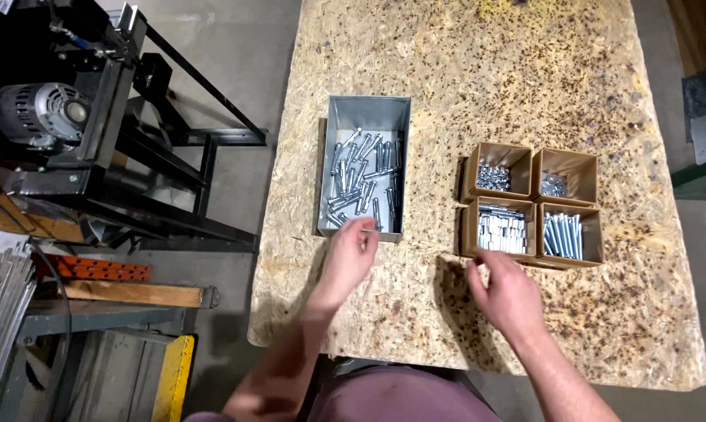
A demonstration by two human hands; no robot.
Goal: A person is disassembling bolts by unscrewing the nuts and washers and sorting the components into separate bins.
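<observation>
My left hand reaches over the near rim of a grey metal bin full of loose silver bolts, and its fingertips pinch one small bolt there. My right hand hovers just in front of four small cardboard boxes, fingers loosely curled, nothing visible in it. The near-left box holds short silver sleeves, the near-right box holds long bolts, and the two far boxes hold nuts or washers.
Everything sits on a chipboard tabletop. Left of the table stands a black steel machine frame with an electric motor. Metal stock and a yellow-edged block lie on the floor at lower left.
</observation>
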